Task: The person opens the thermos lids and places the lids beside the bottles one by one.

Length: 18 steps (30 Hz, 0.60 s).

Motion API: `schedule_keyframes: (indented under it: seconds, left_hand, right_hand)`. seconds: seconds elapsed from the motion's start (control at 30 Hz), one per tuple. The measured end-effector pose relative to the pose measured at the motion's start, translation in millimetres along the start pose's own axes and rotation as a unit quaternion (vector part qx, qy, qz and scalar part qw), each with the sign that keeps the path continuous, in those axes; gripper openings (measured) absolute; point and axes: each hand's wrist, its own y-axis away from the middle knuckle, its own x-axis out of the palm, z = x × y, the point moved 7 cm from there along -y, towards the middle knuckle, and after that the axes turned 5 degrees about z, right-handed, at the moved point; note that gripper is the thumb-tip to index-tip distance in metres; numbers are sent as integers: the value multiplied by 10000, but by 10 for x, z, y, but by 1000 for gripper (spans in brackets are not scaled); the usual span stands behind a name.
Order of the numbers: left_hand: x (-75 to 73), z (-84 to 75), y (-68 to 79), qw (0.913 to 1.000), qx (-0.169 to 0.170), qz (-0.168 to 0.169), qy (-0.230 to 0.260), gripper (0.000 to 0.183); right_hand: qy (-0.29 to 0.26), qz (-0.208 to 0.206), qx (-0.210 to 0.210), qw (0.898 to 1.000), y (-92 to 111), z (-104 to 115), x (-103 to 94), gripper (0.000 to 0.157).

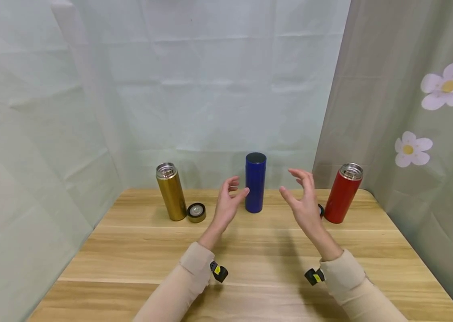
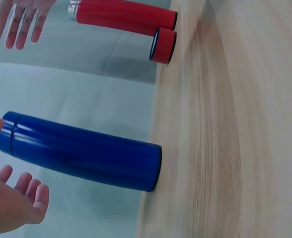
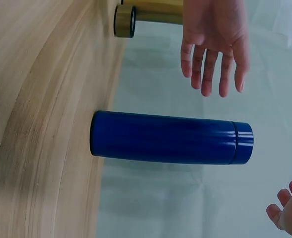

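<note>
A blue thermos flask [image 1: 255, 183] with its lid on stands upright near the back of the table. My left hand [image 1: 228, 202] is raised just to its left, fingers loosely bent and holding nothing. On the other side my right hand [image 1: 304, 201] hovers with thumb and fingers spread apart, a wider gap between it and the flask. In the left wrist view the blue flask [image 2: 81, 151] shows whole, with left fingers near its lid end. The right wrist view has the same flask [image 3: 171, 137] between both hands.
A gold flask [image 1: 172, 192] without its lid stands on the left, its lid [image 1: 196, 212] beside it. At the right is an uncapped red flask [image 1: 343, 193]; its red lid [image 2: 163, 45] lies beside it. The wooden table [image 1: 250, 255] meets hanging curtains behind.
</note>
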Motion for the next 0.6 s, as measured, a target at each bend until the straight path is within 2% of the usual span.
schedule_keyframes:
  seconds: [0.2, 0.33, 0.6]
  left_hand:
    - [0, 149, -87, 9983, -380, 126, 421, 72]
    - [44, 222, -137, 9971, -496, 163, 560, 77]
    - [137, 290, -255, 9984, -459, 131, 301, 81]
  right_hand:
    - [112, 223, 37, 9997, -80, -333, 87, 52]
    - [272, 368, -35, 9989, -133, -352, 145, 53]
    - [392, 443, -177, 9981, -283, -362, 225, 54]
